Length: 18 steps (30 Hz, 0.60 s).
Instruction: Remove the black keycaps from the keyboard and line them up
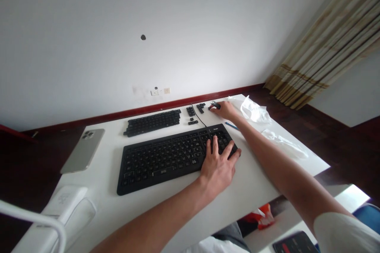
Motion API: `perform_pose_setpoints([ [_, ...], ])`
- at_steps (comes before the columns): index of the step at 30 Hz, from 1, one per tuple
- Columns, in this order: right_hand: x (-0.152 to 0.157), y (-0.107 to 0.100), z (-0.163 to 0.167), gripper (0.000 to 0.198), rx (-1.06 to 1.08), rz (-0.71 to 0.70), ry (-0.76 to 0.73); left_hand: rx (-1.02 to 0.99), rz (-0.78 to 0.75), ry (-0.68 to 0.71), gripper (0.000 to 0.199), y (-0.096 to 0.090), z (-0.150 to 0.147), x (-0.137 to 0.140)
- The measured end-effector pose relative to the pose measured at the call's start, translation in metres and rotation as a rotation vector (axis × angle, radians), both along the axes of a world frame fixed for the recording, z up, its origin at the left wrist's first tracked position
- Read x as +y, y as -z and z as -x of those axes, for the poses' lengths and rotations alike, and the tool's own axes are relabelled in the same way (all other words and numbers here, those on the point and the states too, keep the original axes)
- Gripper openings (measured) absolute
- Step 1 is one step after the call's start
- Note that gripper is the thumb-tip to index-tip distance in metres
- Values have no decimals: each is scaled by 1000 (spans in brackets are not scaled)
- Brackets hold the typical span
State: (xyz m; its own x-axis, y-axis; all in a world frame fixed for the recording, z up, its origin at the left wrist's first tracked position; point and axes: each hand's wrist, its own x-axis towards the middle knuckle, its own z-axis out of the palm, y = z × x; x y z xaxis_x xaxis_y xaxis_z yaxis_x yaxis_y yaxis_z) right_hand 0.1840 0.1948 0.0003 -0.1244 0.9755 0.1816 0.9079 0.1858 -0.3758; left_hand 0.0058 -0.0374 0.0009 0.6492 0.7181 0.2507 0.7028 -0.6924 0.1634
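Note:
A black keyboard (pixel 166 162) lies on the white table, its keycaps off across the main block and the bare key sockets showing. Spread over its number pad end is my left hand (pixel 218 166), fingers apart and pressing down flat. Farther back, my right hand (pixel 224 109) is closed around a small dark tool (pixel 215 104), its exact kind too small to tell; something dark shows at its tip near the tabletop. To the left of that hand sit small groups of loose black keycaps (pixel 190 111). A larger block of keycaps (pixel 152 122) lies in rows behind the keyboard.
A phone (pixel 84 150) lies at the table's left, near a white power strip (pixel 63 205) with a cable. A blue pen-like stick (pixel 231 125) lies beneath my right forearm. Crumpled white plastic (pixel 255 110) covers the right back. The keyboard cable (pixel 199 116) runs toward the wall.

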Motion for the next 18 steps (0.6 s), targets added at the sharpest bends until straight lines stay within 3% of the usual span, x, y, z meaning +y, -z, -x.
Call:
perform_pose_setpoints([
  [11, -14, 6, 1, 28, 51, -127, -8, 2, 8, 5, 52, 1, -1, 1],
  [18, -19, 9, 3, 26, -12, -130, -8, -11, 18, 3, 51, 1, -1, 0],
])
